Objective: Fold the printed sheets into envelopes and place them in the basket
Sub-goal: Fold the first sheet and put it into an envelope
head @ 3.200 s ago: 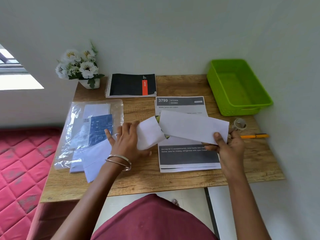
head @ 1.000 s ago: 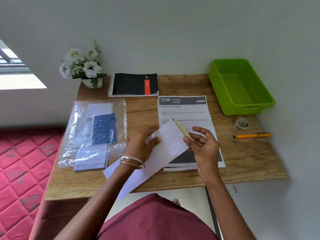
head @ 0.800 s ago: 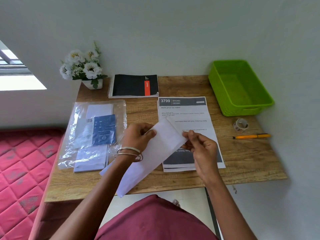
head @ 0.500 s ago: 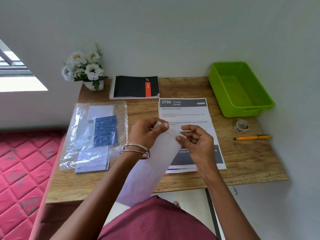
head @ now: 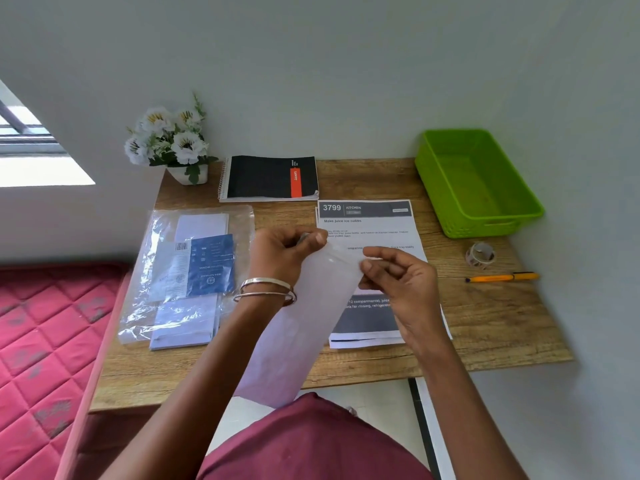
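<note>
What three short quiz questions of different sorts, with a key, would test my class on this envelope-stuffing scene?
1. True or false: the green basket already holds an envelope.
2. Which object lies nearest the orange pen? A) spiral notebook B) tape roll C) flower pot
3. Fill in: the left hand and right hand both pinch the top of a white ______.

Key: 1 false; 2 B; 3 envelope.
</note>
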Action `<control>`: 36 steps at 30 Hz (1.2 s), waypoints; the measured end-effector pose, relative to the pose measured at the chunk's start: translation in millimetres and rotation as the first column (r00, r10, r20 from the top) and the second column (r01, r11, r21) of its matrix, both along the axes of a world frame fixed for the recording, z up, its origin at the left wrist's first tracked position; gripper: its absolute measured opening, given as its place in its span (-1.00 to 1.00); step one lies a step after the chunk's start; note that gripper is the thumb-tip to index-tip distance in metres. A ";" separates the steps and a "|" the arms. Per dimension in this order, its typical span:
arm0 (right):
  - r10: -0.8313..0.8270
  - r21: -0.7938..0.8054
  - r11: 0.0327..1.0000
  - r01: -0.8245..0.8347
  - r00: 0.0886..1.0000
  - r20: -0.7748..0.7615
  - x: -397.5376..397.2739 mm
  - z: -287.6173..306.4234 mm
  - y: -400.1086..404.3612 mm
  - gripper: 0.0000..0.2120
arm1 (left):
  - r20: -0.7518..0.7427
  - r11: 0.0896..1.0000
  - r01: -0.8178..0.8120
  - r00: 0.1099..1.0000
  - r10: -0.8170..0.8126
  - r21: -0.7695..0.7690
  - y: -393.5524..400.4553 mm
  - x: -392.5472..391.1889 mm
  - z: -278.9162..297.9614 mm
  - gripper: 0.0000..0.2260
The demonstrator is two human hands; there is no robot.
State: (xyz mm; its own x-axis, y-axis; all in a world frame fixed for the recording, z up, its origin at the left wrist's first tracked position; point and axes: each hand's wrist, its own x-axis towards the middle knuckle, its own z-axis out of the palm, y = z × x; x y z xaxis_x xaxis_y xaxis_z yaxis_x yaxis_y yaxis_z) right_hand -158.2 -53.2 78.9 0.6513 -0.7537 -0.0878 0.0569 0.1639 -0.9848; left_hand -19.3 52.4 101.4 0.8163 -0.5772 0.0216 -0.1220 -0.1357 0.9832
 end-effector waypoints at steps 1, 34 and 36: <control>0.018 0.023 1.000 -0.018 1.000 0.019 -0.3 1.0 -0.9 -0.75 | -0.042 0.999 -0.039 0.998 0.037 -0.033 -0.6 -0.2 3.4 -0.93; -0.323 -0.220 0.925 0.309 0.946 -0.031 -33.0 -47.6 -45.2 -0.84 | -0.586 0.995 -0.102 0.806 0.082 -0.002 33.9 36.5 -31.6 -0.94; -0.302 -0.030 0.952 0.304 0.952 0.047 -36.2 -47.1 -45.6 -0.87 | -0.507 0.995 -0.092 0.857 0.093 0.027 35.4 35.9 -38.9 -0.93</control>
State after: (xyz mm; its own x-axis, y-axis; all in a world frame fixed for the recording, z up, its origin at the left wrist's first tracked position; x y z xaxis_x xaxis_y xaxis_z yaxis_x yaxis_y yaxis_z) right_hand -194.4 -98.8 31.8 0.3941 -0.9184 -0.0340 0.1394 0.0963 -0.9855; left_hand 16.7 87.9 62.5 0.7636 -0.4981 -0.4110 0.4065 -0.1237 0.9052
